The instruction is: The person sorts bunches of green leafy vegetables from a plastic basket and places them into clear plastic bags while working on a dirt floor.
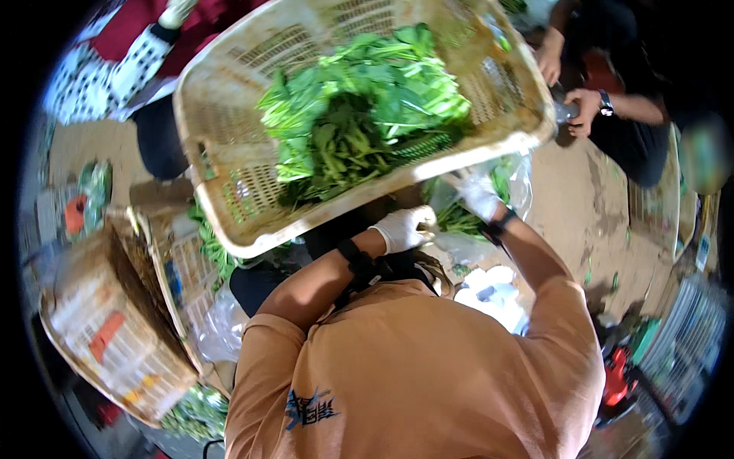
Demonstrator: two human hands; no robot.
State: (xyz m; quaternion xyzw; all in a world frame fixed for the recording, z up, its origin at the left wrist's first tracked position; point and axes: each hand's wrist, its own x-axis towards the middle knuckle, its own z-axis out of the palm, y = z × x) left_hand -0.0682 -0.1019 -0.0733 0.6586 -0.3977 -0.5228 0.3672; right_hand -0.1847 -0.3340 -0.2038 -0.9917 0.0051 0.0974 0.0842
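A large dirty white plastic basket [367, 183] is tilted in front of me, with bunches of leafy greens [382, 84] inside. Just below its near rim is my left hand [405, 229], in a white glove, its fingers curled closed; whatever they may hold is hidden. To its right, my right hand [475, 194], also gloved and slightly blurred, reaches over a clear plastic bag [521, 180] of green stems. Its fingers are stretched out and touch or hover over the bag; I cannot tell which.
At the upper left is a person in a dotted sleeve [115, 84]; another person's bare hands [585, 111] are at the upper right. Stacked crates [122, 336] stand at my left beside a plastic bag [222, 329]. White plastic [489, 294] lies by my right arm. Leaf scraps litter the floor [566, 222].
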